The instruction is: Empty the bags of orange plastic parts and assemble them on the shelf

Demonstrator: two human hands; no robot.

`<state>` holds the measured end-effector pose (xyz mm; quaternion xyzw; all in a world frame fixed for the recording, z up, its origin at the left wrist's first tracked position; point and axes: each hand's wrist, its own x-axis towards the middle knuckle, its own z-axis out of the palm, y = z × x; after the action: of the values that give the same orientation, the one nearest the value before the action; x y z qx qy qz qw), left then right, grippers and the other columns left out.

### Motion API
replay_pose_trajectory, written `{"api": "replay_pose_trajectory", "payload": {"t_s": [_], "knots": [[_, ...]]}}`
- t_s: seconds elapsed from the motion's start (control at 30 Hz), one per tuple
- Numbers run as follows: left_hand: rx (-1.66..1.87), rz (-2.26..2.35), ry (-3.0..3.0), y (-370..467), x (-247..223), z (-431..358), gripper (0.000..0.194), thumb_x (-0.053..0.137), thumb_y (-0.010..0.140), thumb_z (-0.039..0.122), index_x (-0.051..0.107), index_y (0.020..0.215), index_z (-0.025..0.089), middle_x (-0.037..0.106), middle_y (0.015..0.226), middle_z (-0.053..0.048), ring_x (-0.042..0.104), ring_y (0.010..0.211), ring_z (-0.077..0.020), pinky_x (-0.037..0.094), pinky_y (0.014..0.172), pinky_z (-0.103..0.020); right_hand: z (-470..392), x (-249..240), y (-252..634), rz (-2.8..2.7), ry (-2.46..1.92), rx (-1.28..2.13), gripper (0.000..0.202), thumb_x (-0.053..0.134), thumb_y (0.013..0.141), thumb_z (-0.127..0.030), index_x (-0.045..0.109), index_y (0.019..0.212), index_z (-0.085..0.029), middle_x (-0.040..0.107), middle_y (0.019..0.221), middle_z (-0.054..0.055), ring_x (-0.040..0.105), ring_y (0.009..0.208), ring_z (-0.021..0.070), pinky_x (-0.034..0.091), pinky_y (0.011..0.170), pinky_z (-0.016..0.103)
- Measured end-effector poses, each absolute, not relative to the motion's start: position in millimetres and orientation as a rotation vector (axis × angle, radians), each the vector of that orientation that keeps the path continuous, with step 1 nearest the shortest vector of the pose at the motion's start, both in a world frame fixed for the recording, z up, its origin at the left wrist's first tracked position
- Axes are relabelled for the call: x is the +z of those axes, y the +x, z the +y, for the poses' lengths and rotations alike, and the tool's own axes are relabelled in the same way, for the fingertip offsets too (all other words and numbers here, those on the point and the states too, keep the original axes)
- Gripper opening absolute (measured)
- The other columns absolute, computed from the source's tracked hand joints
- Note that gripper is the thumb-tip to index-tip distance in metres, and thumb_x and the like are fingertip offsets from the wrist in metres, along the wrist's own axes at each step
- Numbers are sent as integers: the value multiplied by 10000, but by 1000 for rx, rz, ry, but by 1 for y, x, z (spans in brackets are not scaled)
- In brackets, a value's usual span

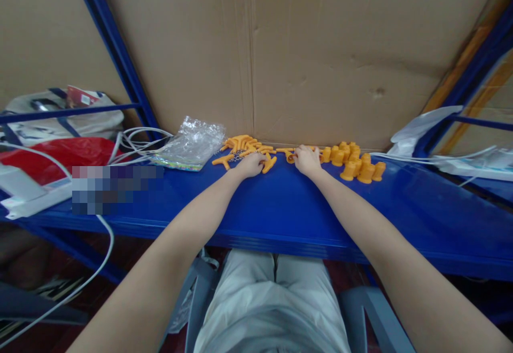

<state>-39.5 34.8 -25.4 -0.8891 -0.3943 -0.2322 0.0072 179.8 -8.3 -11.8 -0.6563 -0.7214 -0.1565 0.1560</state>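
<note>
My left hand (255, 164) is closed, its fingertips on an orange T-shaped handle (270, 164) at the middle of the blue table. My right hand (308, 159) is a little further right, fingers bent down around a small orange hollow piece (290, 157); part of that piece is hidden by the fingers. Behind and left of my left hand lies a pile of orange T-shaped handles (241, 142), with thin metal chains among them. A separate orange T-shaped handle (223, 162) rests in front of the pile. Several orange flanged cylinders (349, 169) stand grouped to the right of my right hand.
A clear plastic bag (192, 142) lies left of the pile, with white cables (138, 142) behind it. Further left are a red bag (76, 153) and a white power strip (38, 198). Cardboard (304, 59) walls off the back of the blue table (276, 214).
</note>
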Motion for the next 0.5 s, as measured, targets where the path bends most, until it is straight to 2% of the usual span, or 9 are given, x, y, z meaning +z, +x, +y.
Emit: {"api": "replay_pose_trajectory", "payload": {"t_s": [0.5], "knots": [[-645, -1262, -2800, -38, -19, 28, 338, 505, 763, 35, 781, 922, 150, 780, 1061, -107, 711, 1042, -259, 532, 976, -381, -10, -9, 175, -2035, -1935, -517, 447, 319, 992, -131, 707, 1211, -97, 681, 1212, 203, 605, 1161, 295, 366, 943, 400]]}}
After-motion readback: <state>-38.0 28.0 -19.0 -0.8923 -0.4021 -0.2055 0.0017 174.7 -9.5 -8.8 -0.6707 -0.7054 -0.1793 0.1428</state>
